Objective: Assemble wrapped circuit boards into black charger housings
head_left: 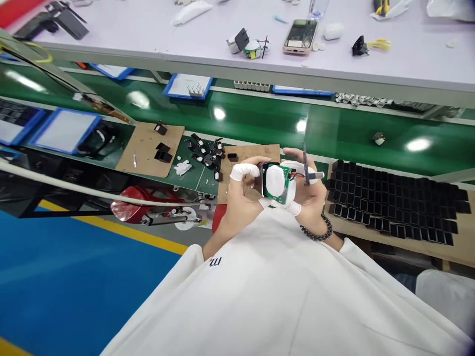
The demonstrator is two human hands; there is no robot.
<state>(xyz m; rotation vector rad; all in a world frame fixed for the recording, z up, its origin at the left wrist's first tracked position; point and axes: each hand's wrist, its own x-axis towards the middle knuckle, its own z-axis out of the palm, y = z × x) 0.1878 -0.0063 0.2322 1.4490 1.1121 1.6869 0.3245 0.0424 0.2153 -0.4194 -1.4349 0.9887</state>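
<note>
My left hand (241, 198), with white finger cots, is closed round the side of a black charger casing (264, 179) in front of my chest. A green circuit board (288, 184) with a white pad (275, 181) on its face sits against the casing; how far it goes in, I cannot tell. My right hand (313, 200), also in finger cots, is closed on the board's right side. Red and black wires run from the board to a thin black plug plate (306, 165) by my right fingers.
Many black casings (386, 198) stand in rows at right. At left lie black plug parts (206, 151) and cardboard (143, 148). Above, a shelf (148, 37) bears a phone (300, 35) and charger parts (252, 48). A red-ended machine (128, 203) stands at lower left.
</note>
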